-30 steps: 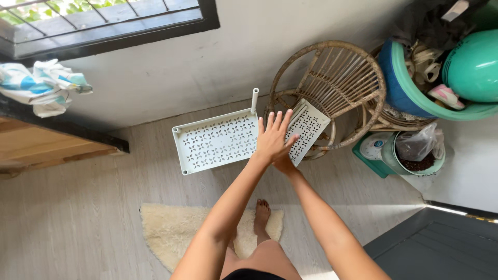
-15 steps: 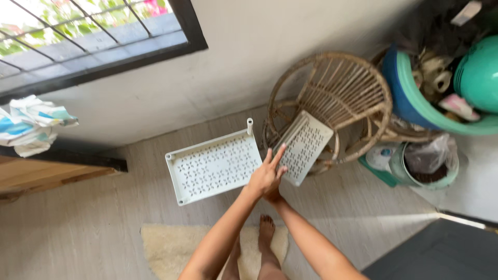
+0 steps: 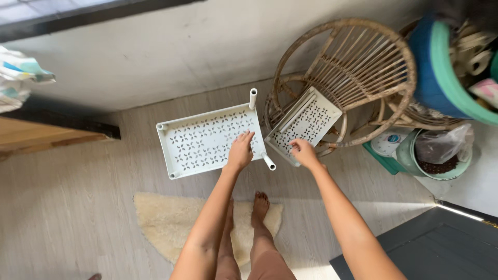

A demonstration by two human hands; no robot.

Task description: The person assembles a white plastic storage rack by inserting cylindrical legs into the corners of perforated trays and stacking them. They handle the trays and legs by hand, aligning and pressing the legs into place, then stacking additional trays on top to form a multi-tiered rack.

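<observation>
The left hand [image 3: 239,153] rests flat on the near right corner of a white perforated shelf tray [image 3: 205,142], fingers spread and lying on the patterned surface, pressing rather than closing round anything. That tray lies flat on the pale wood-look floor [image 3: 78,207], with short round corner posts; one post sticks out just right of the left hand.

The right hand [image 3: 303,152] is just right of the tray, its fingers curled on the lower edge of a second white perforated panel [image 3: 303,124]. Whether they fully pinch that edge cannot be told. The panel leans tilted against a round rattan chair [image 3: 353,72], which stands right of the tray, against the wall [image 3: 181,52].

Right of the chair sits a blue and green tub [image 3: 441,72] holding mixed items, and below it a green bucket [image 3: 441,161] with a plastic bag of dark grains. Nearer the person than the tray, a cream fluffy rug [image 3: 171,223] lies under a bare foot [image 3: 260,205]. Well left of the tray, a wooden ledge [image 3: 36,137] carries crumpled cloth [image 3: 21,78].
</observation>
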